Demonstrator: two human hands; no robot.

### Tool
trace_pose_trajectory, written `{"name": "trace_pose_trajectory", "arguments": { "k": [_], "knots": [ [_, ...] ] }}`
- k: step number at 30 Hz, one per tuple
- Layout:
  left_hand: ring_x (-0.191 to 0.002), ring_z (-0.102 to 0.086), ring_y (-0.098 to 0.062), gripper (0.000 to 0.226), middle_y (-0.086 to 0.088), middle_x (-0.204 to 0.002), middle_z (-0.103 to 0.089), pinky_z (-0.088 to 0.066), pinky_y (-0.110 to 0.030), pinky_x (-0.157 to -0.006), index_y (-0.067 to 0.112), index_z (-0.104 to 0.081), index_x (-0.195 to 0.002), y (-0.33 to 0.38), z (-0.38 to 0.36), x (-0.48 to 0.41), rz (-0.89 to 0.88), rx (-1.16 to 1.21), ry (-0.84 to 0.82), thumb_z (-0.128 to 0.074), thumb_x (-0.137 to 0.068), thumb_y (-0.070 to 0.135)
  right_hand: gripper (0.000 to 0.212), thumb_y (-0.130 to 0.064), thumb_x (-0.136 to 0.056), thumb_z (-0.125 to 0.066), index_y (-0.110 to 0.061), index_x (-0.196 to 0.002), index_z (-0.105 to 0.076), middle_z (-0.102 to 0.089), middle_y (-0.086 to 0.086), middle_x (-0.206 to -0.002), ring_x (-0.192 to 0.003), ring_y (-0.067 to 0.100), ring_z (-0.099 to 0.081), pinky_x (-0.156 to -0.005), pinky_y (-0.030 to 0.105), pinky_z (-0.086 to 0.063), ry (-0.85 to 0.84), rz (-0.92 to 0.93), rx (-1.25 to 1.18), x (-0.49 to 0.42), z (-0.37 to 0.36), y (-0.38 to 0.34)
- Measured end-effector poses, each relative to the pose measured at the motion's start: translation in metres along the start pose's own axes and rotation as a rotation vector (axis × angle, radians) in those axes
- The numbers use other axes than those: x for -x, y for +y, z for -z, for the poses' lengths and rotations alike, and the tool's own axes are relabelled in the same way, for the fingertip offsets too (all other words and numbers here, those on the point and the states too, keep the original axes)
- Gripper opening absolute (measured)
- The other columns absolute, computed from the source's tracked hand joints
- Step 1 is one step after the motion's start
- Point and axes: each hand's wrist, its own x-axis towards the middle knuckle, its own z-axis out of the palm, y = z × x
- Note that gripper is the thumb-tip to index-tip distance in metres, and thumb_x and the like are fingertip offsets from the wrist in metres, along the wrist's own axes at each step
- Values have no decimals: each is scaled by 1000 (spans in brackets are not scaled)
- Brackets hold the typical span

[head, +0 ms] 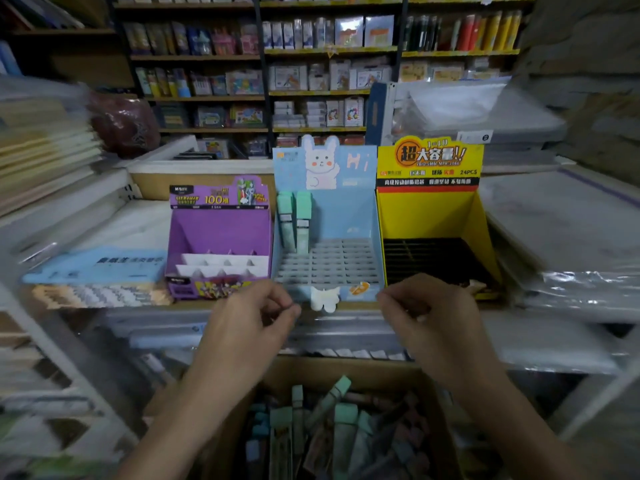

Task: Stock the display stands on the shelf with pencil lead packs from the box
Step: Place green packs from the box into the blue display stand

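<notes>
Three display stands sit side by side on the shelf: a purple stand, a light blue rabbit stand with a grid of slots, and a yellow stand with dark slots. Two green lead packs stand upright in the blue stand's back left slots. Below, a cardboard box holds several loose green and dark packs. My left hand and my right hand hover at the blue stand's front corners, fingers curled, nothing visible in them.
Stacks of plastic-wrapped paper fill the shelf to the right, notebooks and a blue flat pack lie to the left. Stocked stationery shelves stand behind. A lower shelf edge runs just above the box.
</notes>
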Motion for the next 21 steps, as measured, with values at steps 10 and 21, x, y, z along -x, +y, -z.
{"name": "trace_pose_trajectory", "arguments": {
  "k": [10, 21],
  "knots": [
    [-86, -70, -8, 20, 10, -84, -75, -55, -28, -78, 31, -68, -85, -83, -55, 76, 286, 41, -246, -77, -88, 14, 9, -19, -89, -72, -19, -84, -79, -74, -12, -80, -84, -9, -64, -67, 1, -42, -381, -362, 17, 80, -60, 60],
    [-91, -61, 1, 29, 18, -98, -65, -49, -17, -67, 36, -60, -104, -123, -110, 123, 437, -11, -668, -80, -85, 30, 12, -21, -90, -68, -22, -101, -74, -71, -7, -106, -98, 12, -66, -76, 20, -50, -579, -497, 361, 148, -75, 116]
  ]
}}
